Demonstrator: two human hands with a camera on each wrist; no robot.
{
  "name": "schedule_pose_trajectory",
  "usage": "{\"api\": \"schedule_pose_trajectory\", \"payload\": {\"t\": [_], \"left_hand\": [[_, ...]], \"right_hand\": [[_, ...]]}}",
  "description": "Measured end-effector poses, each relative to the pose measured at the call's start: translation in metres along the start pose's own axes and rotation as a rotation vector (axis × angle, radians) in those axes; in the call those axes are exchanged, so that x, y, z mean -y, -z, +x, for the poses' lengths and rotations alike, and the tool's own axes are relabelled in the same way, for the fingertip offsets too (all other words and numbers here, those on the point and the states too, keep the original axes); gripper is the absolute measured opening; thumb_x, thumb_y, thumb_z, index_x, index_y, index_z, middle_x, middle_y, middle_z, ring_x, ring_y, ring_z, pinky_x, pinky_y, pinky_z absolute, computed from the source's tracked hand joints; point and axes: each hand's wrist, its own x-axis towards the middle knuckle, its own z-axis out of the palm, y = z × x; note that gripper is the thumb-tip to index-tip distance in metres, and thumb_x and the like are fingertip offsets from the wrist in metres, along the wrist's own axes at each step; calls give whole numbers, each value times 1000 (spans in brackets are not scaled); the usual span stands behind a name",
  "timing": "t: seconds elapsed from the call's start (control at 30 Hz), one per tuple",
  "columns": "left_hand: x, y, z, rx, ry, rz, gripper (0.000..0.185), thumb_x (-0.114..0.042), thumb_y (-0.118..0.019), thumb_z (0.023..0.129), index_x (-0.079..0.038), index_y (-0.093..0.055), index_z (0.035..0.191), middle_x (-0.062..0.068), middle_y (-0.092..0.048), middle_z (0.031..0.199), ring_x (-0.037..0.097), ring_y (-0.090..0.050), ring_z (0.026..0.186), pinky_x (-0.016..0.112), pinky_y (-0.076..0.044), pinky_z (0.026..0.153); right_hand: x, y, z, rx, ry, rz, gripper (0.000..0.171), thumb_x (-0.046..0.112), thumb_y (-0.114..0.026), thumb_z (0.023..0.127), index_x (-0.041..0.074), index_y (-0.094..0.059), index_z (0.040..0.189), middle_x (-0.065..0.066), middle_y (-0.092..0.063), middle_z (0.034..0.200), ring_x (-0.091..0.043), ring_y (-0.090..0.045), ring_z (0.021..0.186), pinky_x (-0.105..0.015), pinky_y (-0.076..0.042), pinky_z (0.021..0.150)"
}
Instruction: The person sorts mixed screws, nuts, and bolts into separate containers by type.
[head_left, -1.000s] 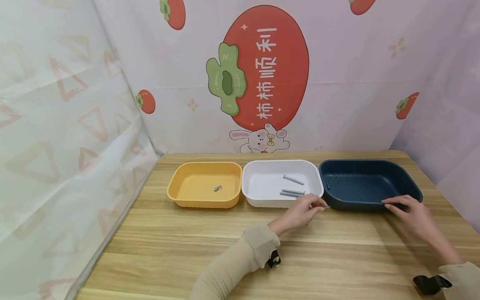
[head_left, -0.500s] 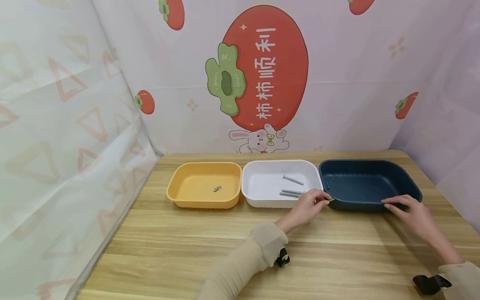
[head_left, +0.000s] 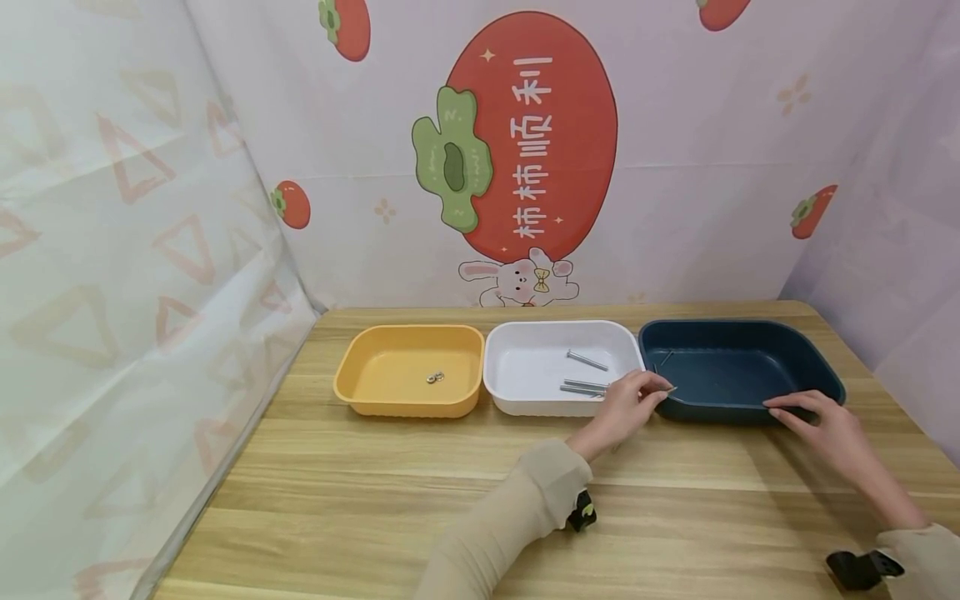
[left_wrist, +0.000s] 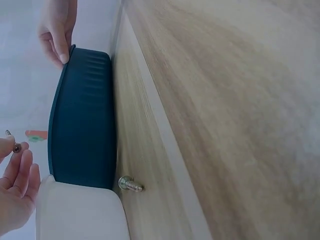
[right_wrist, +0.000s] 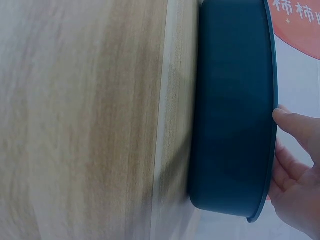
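Observation:
My left hand (head_left: 624,410) pinches a small screw (left_wrist: 16,147) between thumb and fingertips, over the near left corner of the dark blue tray (head_left: 720,412). In the head view the screw's tip just shows past the fingers. At the same tray's front right, my right hand (head_left: 821,425) holds the rim, thumb outside and fingers over the inner side, as the right wrist view shows. Thin screws (head_left: 666,358) lie in the left end of this tray. Another screw (left_wrist: 131,184) lies on the table in front of the trays, mostly hidden by my left hand in the head view.
Left of the dark tray stand a white tray (head_left: 517,406) with several long bolts (head_left: 587,360) and a yellow tray (head_left: 408,408) with small nuts (head_left: 435,377). The three trays form a row on the wooden table (head_left: 337,500), before a printed cloth backdrop (head_left: 675,250).
My left hand has moved right and slightly up with the screw, from the white tray's front corner to the dark tray's near left rim. My right hand stays on the rim.

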Motion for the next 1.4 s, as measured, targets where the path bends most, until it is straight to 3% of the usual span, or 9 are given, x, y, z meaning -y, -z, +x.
{"api": "schedule_pose_trajectory", "payload": {"t": [0.2,0.67,1.4], "left_hand": [[0,-5,5,-44,-12,10,13,-13,-53,88,-11,-62,98,-3,-57,89,-3,-47,70,4,-36,60],[-2,-16,17,-106,30,0,14,-14,-53,89,-11,-63,97,-4,-54,82,-1,-44,67,5,-35,58],[-3,-20,24,-52,74,74,11,-13,-55,87,-13,-64,93,-5,-53,83,-1,-46,70,5,-34,61]], "right_hand": [[0,1,0,8,-6,-2,9,8,-62,81,2,-65,88,36,-36,92,23,-29,88,-6,-28,63],[2,0,0,3,0,2,9,7,-62,81,3,-65,88,36,-37,92,23,-29,88,-5,-28,63],[1,0,0,-2,6,7,9,6,-62,81,2,-64,88,35,-38,92,23,-30,87,-6,-29,64]]}}
